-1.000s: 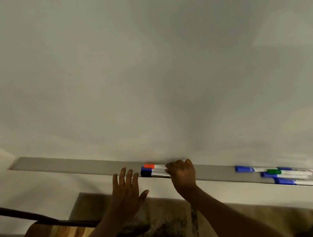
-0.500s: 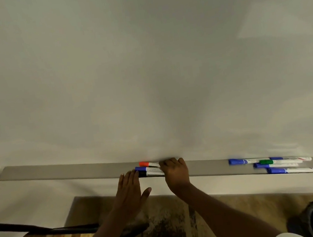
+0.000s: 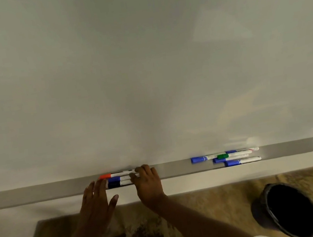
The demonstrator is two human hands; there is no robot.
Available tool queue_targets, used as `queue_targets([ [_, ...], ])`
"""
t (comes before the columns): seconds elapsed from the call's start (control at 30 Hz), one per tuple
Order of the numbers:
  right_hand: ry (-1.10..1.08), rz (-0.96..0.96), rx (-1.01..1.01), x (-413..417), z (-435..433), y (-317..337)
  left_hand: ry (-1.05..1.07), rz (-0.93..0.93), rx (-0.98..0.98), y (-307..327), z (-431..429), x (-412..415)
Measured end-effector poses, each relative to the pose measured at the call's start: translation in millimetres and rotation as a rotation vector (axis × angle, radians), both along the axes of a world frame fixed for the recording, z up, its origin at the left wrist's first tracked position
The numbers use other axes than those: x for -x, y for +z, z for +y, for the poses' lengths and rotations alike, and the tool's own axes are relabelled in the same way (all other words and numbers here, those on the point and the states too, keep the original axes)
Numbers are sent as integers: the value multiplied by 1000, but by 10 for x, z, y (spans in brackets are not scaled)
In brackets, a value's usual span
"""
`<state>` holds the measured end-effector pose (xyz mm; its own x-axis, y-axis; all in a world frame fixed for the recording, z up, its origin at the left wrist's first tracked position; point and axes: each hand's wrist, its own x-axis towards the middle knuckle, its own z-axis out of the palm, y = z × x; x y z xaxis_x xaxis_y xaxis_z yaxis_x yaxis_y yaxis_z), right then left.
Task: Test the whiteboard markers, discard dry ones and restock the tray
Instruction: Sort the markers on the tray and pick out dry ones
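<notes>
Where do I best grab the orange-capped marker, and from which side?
Probably the barrel just right of its cap, pinched from above: the orange-capped marker lies flat at the back of the tray, board behind, blue-capped marker close in front.

On the grey tray [image 3: 41, 193]: an orange-capped marker [image 3: 105, 176], blue-capped markers [image 3: 197, 159], one green cap [image 3: 222, 156]; below it, a black bin [image 3: 260, 212].

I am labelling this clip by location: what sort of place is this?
Probably a classroom or meeting room, though I cannot be sure. A large whiteboard fills the view, a long tray under it holds markers, and a black bin stands on the floor.
</notes>
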<state>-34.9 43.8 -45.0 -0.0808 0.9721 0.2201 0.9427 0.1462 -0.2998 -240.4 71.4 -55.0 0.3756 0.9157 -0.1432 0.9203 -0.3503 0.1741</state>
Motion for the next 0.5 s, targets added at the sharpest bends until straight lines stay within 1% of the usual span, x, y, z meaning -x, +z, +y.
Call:
queue_targets([
  [0.1, -61, 26, -32, -266, -105, 29, 18, -17, -40, 100, -30, -126],
  [0.23, -201, 14, -44, -771, -283, 82, -109, -40, -154, 266, -137, -416],
  [0.33, -298, -64, 28, -1155, -399, 151, -212, -70, -163, 293, -231, -696],
  [0.5, -356, -197, 168, -1678, -519, 221, -339, -101, -126, 268, -356, -1220],
])
